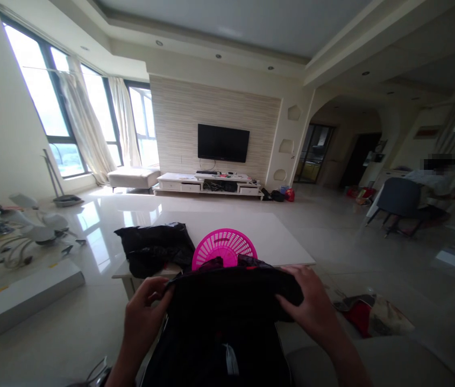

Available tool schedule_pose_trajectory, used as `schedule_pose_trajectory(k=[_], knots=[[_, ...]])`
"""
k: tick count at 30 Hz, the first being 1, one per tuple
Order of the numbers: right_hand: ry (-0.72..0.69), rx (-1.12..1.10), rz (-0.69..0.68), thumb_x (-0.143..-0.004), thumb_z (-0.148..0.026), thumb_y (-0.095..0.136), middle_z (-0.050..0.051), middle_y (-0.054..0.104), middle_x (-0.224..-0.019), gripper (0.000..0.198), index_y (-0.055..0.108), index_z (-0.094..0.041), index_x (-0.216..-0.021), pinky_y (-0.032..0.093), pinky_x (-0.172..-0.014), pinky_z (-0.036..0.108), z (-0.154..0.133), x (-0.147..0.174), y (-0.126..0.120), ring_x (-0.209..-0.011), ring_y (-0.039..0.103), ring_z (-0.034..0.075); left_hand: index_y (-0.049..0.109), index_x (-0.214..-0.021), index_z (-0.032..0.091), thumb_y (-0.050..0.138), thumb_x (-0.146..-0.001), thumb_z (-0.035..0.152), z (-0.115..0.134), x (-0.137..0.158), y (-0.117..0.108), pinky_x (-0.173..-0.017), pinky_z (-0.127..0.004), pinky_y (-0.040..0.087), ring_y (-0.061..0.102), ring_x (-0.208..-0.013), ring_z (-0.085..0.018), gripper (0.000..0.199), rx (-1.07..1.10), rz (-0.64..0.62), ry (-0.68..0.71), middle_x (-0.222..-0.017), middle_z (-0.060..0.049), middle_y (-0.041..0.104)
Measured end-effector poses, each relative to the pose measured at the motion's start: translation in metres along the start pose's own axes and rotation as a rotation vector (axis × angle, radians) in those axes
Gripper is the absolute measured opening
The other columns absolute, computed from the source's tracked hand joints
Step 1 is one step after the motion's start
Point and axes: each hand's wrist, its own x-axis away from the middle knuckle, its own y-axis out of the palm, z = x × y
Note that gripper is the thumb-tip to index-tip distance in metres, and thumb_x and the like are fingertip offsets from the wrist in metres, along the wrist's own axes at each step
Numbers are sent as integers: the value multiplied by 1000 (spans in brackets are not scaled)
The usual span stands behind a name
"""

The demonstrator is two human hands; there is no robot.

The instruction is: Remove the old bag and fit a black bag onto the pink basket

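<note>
A dark black cloth (227,295), maybe a garment, stretches between my two hands near my body; its exact kind is too dark to make out. My left hand (147,303) pinches its left end between thumb and fingers. At the opposite end, my right hand (306,298) grips the cloth with the thumb below and fingers over the top. Just beyond it, a bright pink plastic basket (224,243) sits on the white table (288,236), its lower part hidden by the cloth. Left of the basket lies a crumpled black plastic bag (150,244).
On the floor to the left are a long white box (29,301) and a jumble of white chair parts (42,228). A red and beige bag (372,314) lies on the right. Farther right, a person sits by a grey chair (399,199). A TV cabinet (179,184) lines the far wall.
</note>
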Motion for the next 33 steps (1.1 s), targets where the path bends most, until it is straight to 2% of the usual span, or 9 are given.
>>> schedule_pose_trajectory(k=[5, 9, 14, 16, 19, 23, 28, 31, 33], knots=[[48, 111, -333, -87, -23, 75, 9, 75, -131, 51, 69, -29, -137, 46, -108, 50, -31, 0, 31, -126, 67, 34, 66, -115, 28, 85, -72, 42, 5, 10, 15, -71, -36, 64, 74, -83, -23, 49, 75, -284, -81, -89, 0, 73], [162, 173, -425, -88, -21, 71, 12, 67, -149, 68, 56, -26, -155, 50, -105, 45, -21, -1, 56, -129, 68, 35, 61, -124, 28, 86, -68, 38, -19, 27, 11, -81, -40, 65, 75, -96, -27, 62, 39, -417, -116, -104, -6, 76], [212, 242, -514, -90, -15, 62, 10, 83, -110, 33, 80, -28, -114, 48, -84, 37, -4, 4, 66, -103, 78, 32, 61, -133, 26, 91, -55, 32, -72, 63, -1, -91, -47, 65, 77, -102, -34, 83, -30, -557, -304, -116, -12, 79], [220, 126, -447, -99, -28, 57, 9, 84, -100, 25, 82, -29, -102, 45, -79, 35, -3, 4, 63, -96, 78, 31, 70, -124, 29, 92, -54, 39, -88, 76, -1, -97, -52, 63, 77, -107, -39, 75, -62, -535, -346, -113, -10, 82], [241, -64, -283, -105, -45, 48, 9, 83, -92, 37, 80, -27, -96, 42, -75, 36, -5, 1, 48, -86, 76, 28, 79, -101, 27, 91, -52, 55, -90, 80, 4, -101, -55, 61, 76, -109, -43, 57, -67, -429, -378, -103, -9, 85], [262, 10, -249, -101, -46, 49, 9, 80, -84, 40, 75, -26, -78, 38, -70, 36, -12, -1, 17, -75, 71, 26, 82, -97, 22, 83, -68, 63, -49, 52, 9, -94, -51, 61, 76, -102, -38, 50, 70, -435, -313, -100, -10, 84], [271, -30, -350, -99, -48, 52, 6, 75, -75, 40, 73, -23, -76, 39, -69, 34, -24, 5, -12, -74, 68, 24, 73, -119, 25, 90, -74, 47, 3, 21, 6, -69, -29, 58, 67, -73, -17, 52, 516, -186, -372, -91, 0, 76], [318, -163, -276, -99, -59, 49, 4, 69, -71, 50, 71, -20, -76, 41, -67, 32, -28, 5, -14, -72, 64, 23, 70, -123, 29, 94, -65, 32, -8, 30, 8, -90, -37, 62, 72, -103, -25, 63, 728, -123, -413, -112, -3, 76], [340, -202, -191, -99, -63, 50, 4, 66, -70, 53, 70, -19, -78, 42, -66, 32, -29, 5, -11, -70, 61, 21, 75, -115, 29, 95, -56, 23, -27, 44, 12, -102, -47, 59, 68, -121, -35, 63, 649, -232, -481, -120, -6, 77]])
